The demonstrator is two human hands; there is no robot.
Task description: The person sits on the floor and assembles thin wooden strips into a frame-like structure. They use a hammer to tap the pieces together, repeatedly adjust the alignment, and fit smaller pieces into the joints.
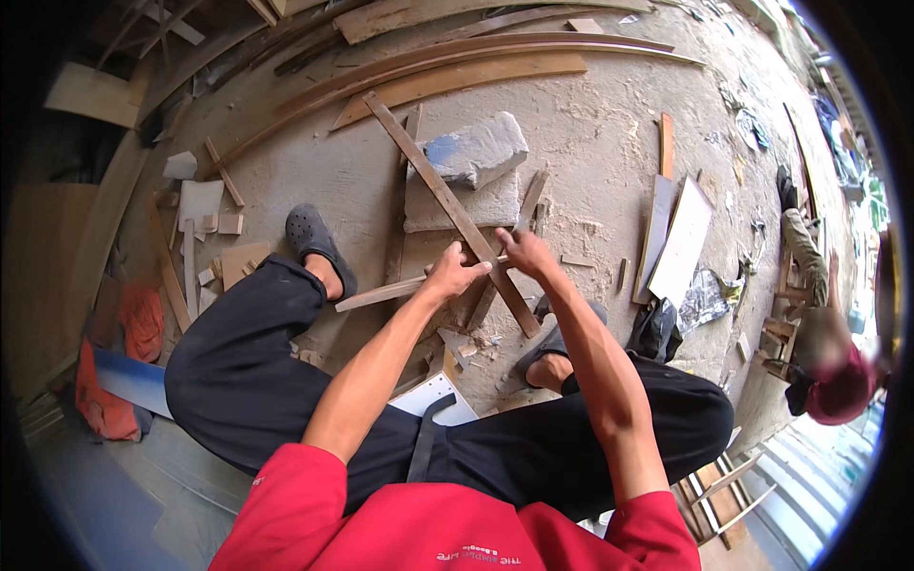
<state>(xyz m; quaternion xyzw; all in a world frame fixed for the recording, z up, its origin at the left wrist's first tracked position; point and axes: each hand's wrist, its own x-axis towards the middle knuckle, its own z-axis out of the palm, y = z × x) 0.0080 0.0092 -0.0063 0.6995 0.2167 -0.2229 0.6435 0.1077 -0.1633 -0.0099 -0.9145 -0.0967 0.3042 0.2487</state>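
A long dark brown wooden strip (pixel 428 171) slants from the upper left down to the right, lying across a pale block (pixel 490 152) that is stacked on another pale block (pixel 440 211). A shorter, lighter wooden strip (pixel 381 293) crosses it near its lower end. My left hand (pixel 459 273) is closed around the strips at this crossing. Just right of the dark strip, my right hand (pixel 529 255) has its fingers pinched together; what lies between them is too small to make out. Another wood piece (pixel 484 303) shows partly beneath the dark strip.
Long boards (pixel 466 78) lie across the far floor. Wood offcuts (pixel 230 224) are scattered at left; a white panel (pixel 682 243) and a black plastic bag (pixel 655 328) lie at right. My grey clog (pixel 319 246) is beside the blocks. Another person (pixel 843 385) is at far right.
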